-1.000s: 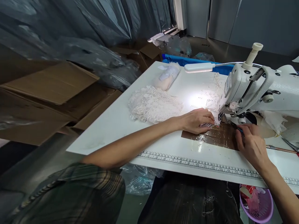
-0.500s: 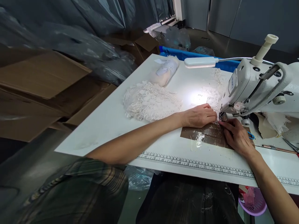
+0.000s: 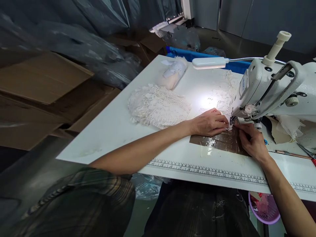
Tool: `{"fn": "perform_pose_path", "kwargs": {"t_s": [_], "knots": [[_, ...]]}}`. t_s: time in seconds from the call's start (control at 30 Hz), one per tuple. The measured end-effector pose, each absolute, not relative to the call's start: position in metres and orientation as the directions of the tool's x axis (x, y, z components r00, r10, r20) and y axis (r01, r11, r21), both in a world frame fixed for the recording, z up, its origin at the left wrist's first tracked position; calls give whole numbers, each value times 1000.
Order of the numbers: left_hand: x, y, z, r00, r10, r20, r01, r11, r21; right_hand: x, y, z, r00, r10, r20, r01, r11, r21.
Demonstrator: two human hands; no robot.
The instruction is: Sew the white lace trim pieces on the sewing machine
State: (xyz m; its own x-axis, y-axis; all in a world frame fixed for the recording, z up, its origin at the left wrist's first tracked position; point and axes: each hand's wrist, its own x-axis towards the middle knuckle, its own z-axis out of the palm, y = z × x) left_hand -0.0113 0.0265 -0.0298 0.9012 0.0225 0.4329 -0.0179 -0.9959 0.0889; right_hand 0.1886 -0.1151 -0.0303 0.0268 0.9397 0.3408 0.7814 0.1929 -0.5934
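White lace fabric (image 3: pixel 223 95) lies flat beside a white sewing machine (image 3: pixel 255 85), its near edge under the presser foot. Fingers bent, my left hand (image 3: pixel 211 123) holds the lace down just left of the needle. On the needle's other side my right hand (image 3: pixel 253 140) pinches the lace edge between thumb and forefinger; the fingertips are partly hidden by the machine head. Both hands rest above a shiny brown sheet (image 3: pixel 217 143) on the tabletop. Left of them lies a heap of white lace (image 3: pixel 159 107).
A wrapped pale roll (image 3: pixel 174 72) lies behind the heap. A lamp (image 3: pixel 209 62) lights the lace. A printed ruler (image 3: pixel 207 171) runs along the table's front edge. Scissors (image 3: pixel 307 151) lie at right, a purple basket (image 3: pixel 266 214) below. Cardboard boxes (image 3: pixel 44 79) stand left.
The view has shifted slightly. Both hands keep nearly the same places by the needle; my right fingers have moved a little closer together at the lace edge.
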Motion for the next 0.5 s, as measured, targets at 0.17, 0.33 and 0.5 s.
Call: {"fn": "perform_pose_path", "kwargs": {"t_s": [0.17, 0.33, 0.5], "knots": [[-10, 27, -32, 892, 33, 451, -21, -993, 114, 190, -114, -32, 111, 940, 324, 766, 126, -630], [-10, 27, -32, 887, 37, 461, -13, -994, 104, 192, -115, -35, 21, 944, 329, 823, 170, -541], [-10, 27, -31, 885, 36, 463, -23, -992, 121, 191, -115, -34, -1, 944, 331, 854, 173, -491]]}}
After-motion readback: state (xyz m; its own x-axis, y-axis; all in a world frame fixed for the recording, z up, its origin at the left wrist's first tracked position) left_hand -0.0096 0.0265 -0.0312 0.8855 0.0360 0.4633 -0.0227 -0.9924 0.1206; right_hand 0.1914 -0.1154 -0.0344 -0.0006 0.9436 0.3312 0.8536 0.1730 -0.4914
